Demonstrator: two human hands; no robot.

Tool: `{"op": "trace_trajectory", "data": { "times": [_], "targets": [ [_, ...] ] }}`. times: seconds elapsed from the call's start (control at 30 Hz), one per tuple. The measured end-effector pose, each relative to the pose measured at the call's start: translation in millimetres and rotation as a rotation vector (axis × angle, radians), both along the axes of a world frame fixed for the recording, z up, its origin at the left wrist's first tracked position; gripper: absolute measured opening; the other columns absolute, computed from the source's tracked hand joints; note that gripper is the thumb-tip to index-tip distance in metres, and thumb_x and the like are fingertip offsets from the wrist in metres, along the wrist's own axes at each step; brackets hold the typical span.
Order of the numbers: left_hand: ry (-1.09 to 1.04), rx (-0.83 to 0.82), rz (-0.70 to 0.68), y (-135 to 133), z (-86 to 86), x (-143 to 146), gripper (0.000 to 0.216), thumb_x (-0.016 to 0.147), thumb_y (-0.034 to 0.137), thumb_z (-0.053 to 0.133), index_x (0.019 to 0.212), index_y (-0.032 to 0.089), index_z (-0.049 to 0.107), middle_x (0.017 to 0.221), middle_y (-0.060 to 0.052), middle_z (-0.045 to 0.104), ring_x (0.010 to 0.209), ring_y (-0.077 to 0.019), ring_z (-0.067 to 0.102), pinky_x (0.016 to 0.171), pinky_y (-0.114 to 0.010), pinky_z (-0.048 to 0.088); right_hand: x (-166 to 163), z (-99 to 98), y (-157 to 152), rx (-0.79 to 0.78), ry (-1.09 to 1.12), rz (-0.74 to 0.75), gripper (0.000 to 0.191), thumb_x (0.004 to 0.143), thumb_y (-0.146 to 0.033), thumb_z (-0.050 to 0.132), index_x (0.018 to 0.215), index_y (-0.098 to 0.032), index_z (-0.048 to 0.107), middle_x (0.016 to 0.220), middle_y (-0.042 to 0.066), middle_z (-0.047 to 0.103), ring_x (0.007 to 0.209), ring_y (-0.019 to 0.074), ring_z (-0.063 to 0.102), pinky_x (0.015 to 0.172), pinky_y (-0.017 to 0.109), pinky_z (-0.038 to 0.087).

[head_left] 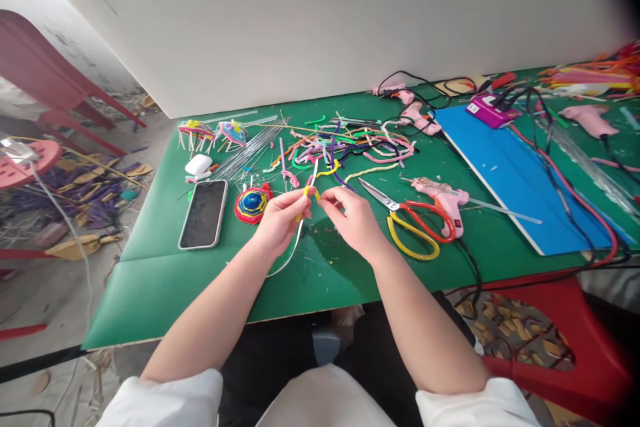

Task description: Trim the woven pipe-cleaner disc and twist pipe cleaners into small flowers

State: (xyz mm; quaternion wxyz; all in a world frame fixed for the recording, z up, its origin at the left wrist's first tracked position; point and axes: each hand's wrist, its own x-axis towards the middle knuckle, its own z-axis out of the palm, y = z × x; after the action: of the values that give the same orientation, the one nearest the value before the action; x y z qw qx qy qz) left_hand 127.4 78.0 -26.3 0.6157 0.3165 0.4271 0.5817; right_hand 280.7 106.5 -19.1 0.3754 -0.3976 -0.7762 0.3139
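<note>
Over the green table (200, 287), both hands meet on a short yellow pipe cleaner (311, 191). My left hand (280, 217) pinches one part of it between thumb and fingers. Close beside it, my right hand (353, 219) has its fingertips closed on the other end. A thin white cord (295, 247) runs behind and below my left hand. Just left of that hand lies a round red, yellow and blue coiled piece (253, 204). Beyond the hands is a tangle of coloured pipe cleaners (345, 143). Scissors (410, 217) with red and yellow handles rest right of my right hand.
A phone (203, 213) and a white case (199, 165) lie at left, near thin wires (250, 150) and two colourful pieces (197, 134). At right are a pink glue gun (445, 200), a blue board (515, 180), a purple power block (493, 111) and trailing cables.
</note>
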Motion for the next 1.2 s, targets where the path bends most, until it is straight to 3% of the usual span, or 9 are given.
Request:
{"op": "trace_trajectory", "data": {
  "times": [0.23,0.37,0.5,0.73,0.93,1.1,1.2],
  "targets": [
    [0.593,0.326,0.142,-2.4,0.6,2.3,0.01,0.072,0.024,0.069,0.08,0.025,0.074,0.081,-0.001,0.063,0.076,-0.013,0.055,0.073,-0.026,0.043,0.3,0.2,-1.5,-0.308,0.155,0.061,0.017,0.083,-0.035,0.052,0.08,-0.019,0.059,0.072,-0.001,0.062,0.061,0.0116,0.055,0.057,0.024,0.044],
    [0.807,0.385,0.128,-3.9,1.7,2.3,0.014,0.076,0.026,0.065,0.087,0.027,0.074,0.084,-0.003,0.065,0.077,-0.0153,0.058,0.074,-0.028,0.045,3.3,-0.9,1.1,-0.441,0.252,0.119,0.019,0.082,-0.036,0.054,0.078,-0.018,0.059,0.07,-0.001,0.061,0.061,0.0108,0.054,0.056,0.023,0.043],
    [0.783,0.368,0.084,-3.5,3.9,0.5,0.015,0.076,0.029,0.065,0.087,0.025,0.073,0.088,-0.004,0.067,0.082,-0.0169,0.059,0.078,-0.029,0.045,8.8,2.6,3.4,-0.449,0.265,0.192,0.02,0.084,-0.034,0.052,0.082,-0.017,0.061,0.074,0.0,0.062,0.068,0.0115,0.056,0.062,0.024,0.044],
    [0.508,0.239,-0.058,-2.8,3.3,-2.8,0.017,0.073,0.034,0.068,0.082,0.019,0.071,0.083,-0.003,0.065,0.08,-0.0148,0.057,0.073,-0.027,0.044,12.4,7.6,3.5,-0.254,0.252,0.19,0.008,0.077,-0.027,0.063,0.082,-0.021,0.062,0.086,0.0,0.063,0.08,0.0133,0.06,0.074,0.027,0.048],
    [0.289,0.089,-0.113,-2.0,1.0,-2.5,0.017,0.072,0.035,0.069,0.076,0.018,0.071,0.068,-0.002,0.063,0.067,-0.0124,0.055,0.067,-0.026,0.044,14.6,5.8,4.8,-0.227,0.279,0.135,0.022,0.078,-0.026,0.062,0.1,-0.024,0.063,0.083,-0.001,0.065,0.075,0.0115,0.061,0.071,0.026,0.049],
    [0.402,0.101,-0.123,-4.4,0.6,-1.4,0.018,0.074,0.035,0.067,0.076,0.017,0.071,0.07,-0.002,0.066,0.067,-0.0122,0.057,0.067,-0.025,0.045,15.8,5.6,5.8,-0.258,0.208,0.082,0.015,0.078,-0.034,0.061,0.079,-0.021,0.069,0.079,0.001,0.069,0.071,0.0142,0.062,0.065,0.027,0.048],
    [0.651,0.215,-0.064,-7.1,-2.1,1.3,0.02,0.079,0.035,0.062,0.086,0.018,0.07,0.082,-0.004,0.069,0.076,-0.0151,0.061,0.072,-0.027,0.047,14.1,1.0,7.8,-0.338,0.22,0.035,0.018,0.078,-0.035,0.06,0.077,-0.019,0.067,0.071,0.0,0.067,0.063,0.0131,0.06,0.06,0.025,0.046]
  ]
}}
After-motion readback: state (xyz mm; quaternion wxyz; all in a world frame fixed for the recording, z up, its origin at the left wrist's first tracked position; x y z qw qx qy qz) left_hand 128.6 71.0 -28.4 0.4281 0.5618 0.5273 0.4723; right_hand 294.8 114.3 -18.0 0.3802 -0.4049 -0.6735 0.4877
